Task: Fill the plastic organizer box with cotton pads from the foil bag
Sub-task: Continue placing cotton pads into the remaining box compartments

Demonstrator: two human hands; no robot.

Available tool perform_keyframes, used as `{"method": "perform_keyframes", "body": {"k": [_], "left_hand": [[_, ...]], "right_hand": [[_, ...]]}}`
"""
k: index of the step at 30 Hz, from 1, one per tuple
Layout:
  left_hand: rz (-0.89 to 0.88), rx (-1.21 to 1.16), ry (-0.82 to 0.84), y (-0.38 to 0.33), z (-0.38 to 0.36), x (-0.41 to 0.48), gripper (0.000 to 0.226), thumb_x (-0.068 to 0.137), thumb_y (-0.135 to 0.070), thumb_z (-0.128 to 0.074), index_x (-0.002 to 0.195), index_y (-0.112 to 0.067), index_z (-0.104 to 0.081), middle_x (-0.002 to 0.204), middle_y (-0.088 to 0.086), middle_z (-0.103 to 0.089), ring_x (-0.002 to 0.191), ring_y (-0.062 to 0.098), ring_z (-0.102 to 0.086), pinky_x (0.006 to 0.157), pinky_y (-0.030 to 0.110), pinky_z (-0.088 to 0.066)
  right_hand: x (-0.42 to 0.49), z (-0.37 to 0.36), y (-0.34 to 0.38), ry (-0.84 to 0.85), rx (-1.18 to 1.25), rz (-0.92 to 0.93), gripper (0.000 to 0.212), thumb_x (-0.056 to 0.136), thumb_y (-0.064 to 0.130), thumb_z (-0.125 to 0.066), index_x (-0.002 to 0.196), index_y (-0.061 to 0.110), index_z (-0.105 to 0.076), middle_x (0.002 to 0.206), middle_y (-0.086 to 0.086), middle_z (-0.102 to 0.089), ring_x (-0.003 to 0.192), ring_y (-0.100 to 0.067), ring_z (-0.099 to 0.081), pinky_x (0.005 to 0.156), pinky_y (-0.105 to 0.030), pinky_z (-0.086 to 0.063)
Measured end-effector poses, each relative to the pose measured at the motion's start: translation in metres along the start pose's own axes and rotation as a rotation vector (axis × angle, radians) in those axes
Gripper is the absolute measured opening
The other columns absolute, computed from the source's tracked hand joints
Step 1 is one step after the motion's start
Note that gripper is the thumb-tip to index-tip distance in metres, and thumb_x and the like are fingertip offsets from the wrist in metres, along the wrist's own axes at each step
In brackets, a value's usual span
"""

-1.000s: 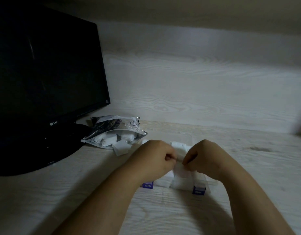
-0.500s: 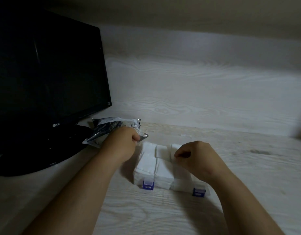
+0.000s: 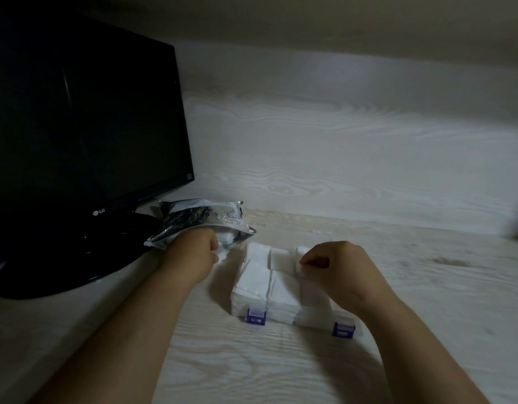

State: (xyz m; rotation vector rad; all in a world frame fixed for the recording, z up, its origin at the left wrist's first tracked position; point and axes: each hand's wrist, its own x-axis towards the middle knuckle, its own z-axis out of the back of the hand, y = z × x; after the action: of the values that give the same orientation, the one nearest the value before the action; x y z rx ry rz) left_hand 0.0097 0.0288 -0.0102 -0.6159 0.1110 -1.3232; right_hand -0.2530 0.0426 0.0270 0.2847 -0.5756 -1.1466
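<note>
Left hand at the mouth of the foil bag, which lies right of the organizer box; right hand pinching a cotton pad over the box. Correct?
Not quite: the head view shows the foil bag left of the organizer box, by the monitor. Left hand at its mouth, right hand pinching a cotton pad over the box.

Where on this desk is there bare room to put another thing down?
Free: the pale wooden desk right of the clear plastic organizer box, and the strip in front of it. Crowded: left, where the black monitor base, silver foil bag and left hand meet.
</note>
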Motion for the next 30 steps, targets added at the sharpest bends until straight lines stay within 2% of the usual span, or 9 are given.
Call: {"method": "perform_keyframes", "body": {"k": [2, 5, 10, 12, 16, 19, 21, 25, 30], "left_hand": [[0.005, -0.013, -0.011, 0.003, -0.001, 0.001, 0.014, 0.083, -0.015, -0.07, 0.084, -0.025, -0.061, 0.096, 0.005, -0.069, 0.093, 0.024, -0.063, 0.084, 0.034, -0.051], [0.008, 0.001, -0.046, 0.005, -0.003, 0.002, 0.018, 0.087, -0.008, -0.059, 0.096, -0.024, -0.064, 0.102, 0.007, -0.069, 0.096, 0.025, -0.062, 0.086, 0.035, -0.051], [-0.021, 0.079, -0.034, -0.002, -0.006, 0.0, 0.027, 0.08, -0.033, -0.072, 0.104, -0.025, -0.064, 0.108, 0.0, -0.067, 0.102, 0.022, -0.062, 0.083, 0.027, -0.047], [-0.017, 0.092, -0.029, -0.003, -0.006, 0.0, 0.028, 0.079, -0.035, -0.074, 0.104, -0.025, -0.064, 0.109, -0.002, -0.067, 0.103, 0.02, -0.062, 0.083, 0.026, -0.047], [0.016, 0.009, -0.017, -0.001, -0.007, 0.001, 0.016, 0.082, -0.027, -0.074, 0.096, -0.021, -0.067, 0.097, 0.003, -0.07, 0.095, 0.023, -0.064, 0.082, 0.031, -0.05], [0.041, -0.046, -0.045, 0.0, -0.006, 0.002, 0.008, 0.087, -0.014, -0.067, 0.091, -0.021, -0.066, 0.088, -0.001, -0.068, 0.089, 0.02, -0.063, 0.077, 0.026, -0.046], [0.039, -0.027, -0.054, 0.001, -0.006, 0.001, 0.012, 0.089, -0.01, -0.061, 0.094, -0.02, -0.066, 0.094, 0.002, -0.069, 0.092, 0.022, -0.062, 0.077, 0.026, -0.044], [0.013, 0.027, -0.053, -0.002, -0.003, -0.002, 0.008, 0.085, -0.022, -0.064, 0.093, -0.023, -0.064, 0.102, 0.005, -0.068, 0.097, 0.026, -0.062, 0.079, 0.031, -0.048], [0.076, 0.112, -0.162, -0.012, 0.005, -0.005, 0.03, 0.087, -0.006, -0.052, 0.106, -0.024, -0.066, 0.115, 0.009, -0.064, 0.108, 0.029, -0.058, 0.082, 0.031, -0.045]], "right_hand": [[0.0, 0.0, 0.0, -0.004, 0.004, 0.002, 0.015, 0.088, 0.019, -0.065, 0.086, 0.028, -0.077, 0.075, 0.019, -0.064, 0.076, -0.001, -0.063, 0.073, -0.021, -0.054], [0.0, -0.001, 0.0, -0.004, 0.022, -0.008, 0.013, 0.087, 0.02, -0.066, 0.087, 0.028, -0.077, 0.075, 0.019, -0.065, 0.077, -0.001, -0.063, 0.073, -0.02, -0.053], [0.0, -0.002, 0.0, 0.007, 0.022, -0.015, 0.011, 0.087, 0.022, -0.068, 0.09, 0.028, -0.077, 0.085, 0.013, -0.07, 0.082, -0.004, -0.064, 0.076, -0.022, -0.053], [0.001, -0.002, -0.001, 0.014, 0.023, -0.018, 0.011, 0.087, 0.022, -0.068, 0.091, 0.029, -0.076, 0.086, 0.014, -0.07, 0.082, -0.003, -0.064, 0.076, -0.02, -0.053], [0.0, -0.002, 0.0, 0.012, 0.022, -0.021, 0.011, 0.085, 0.023, -0.07, 0.091, 0.029, -0.076, 0.083, 0.016, -0.067, 0.082, -0.003, -0.064, 0.075, -0.021, -0.053], [0.0, -0.001, 0.0, 0.008, 0.031, -0.03, 0.011, 0.084, 0.023, -0.071, 0.092, 0.028, -0.076, 0.081, 0.016, -0.065, 0.082, -0.002, -0.063, 0.074, -0.018, -0.051], [0.0, -0.001, 0.0, 0.007, 0.025, -0.029, 0.011, 0.085, 0.023, -0.07, 0.092, 0.029, -0.076, 0.083, 0.016, -0.066, 0.082, -0.002, -0.063, 0.072, -0.016, -0.05], [0.0, -0.001, 0.001, 0.005, 0.015, -0.016, 0.012, 0.086, 0.023, -0.068, 0.093, 0.028, -0.076, 0.085, 0.015, -0.067, 0.082, -0.002, -0.063, 0.073, -0.017, -0.051], [-0.001, -0.001, 0.001, -0.012, 0.035, -0.018, 0.012, 0.087, 0.021, -0.068, 0.092, 0.029, -0.076, 0.081, 0.018, -0.065, 0.078, 0.001, -0.062, 0.067, -0.009, -0.047]]}}
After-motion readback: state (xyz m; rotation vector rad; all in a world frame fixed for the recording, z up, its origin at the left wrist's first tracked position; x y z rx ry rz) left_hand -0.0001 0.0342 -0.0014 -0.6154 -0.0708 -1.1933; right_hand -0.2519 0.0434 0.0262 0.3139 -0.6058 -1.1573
